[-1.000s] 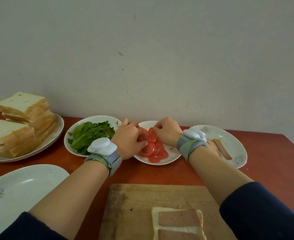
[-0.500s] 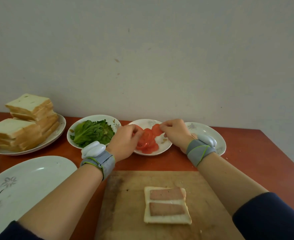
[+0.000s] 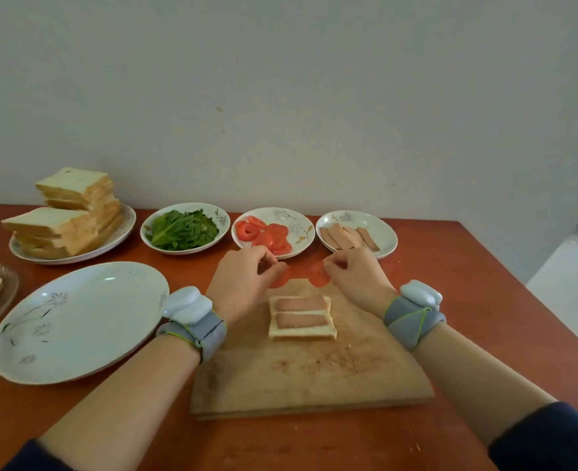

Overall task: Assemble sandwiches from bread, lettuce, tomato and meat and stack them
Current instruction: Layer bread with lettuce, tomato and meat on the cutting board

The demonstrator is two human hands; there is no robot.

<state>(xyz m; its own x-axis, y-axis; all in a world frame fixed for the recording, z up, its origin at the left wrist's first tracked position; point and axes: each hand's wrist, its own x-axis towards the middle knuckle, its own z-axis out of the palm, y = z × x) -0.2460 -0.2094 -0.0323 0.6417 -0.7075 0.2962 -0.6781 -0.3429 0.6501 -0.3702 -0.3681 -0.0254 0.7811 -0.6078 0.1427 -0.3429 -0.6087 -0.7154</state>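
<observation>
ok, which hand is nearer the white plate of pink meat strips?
Right. The right hand, pinching a red tomato slice, is in front of the white meat plate; the left hand is further left, before the white tomato plate.

Both hands have come away from the tomato plate (image 3: 301,229) and drawn back toward the person. The left hand (image 3: 243,280) now pinches a tomato slice (image 3: 280,278) and the right hand (image 3: 355,277) a second slice (image 3: 318,278) (both lifted clear of the plate), held over the far edge of the cutting board (image 3: 314,375), just beyond the bread (image 3: 302,329).
</observation>
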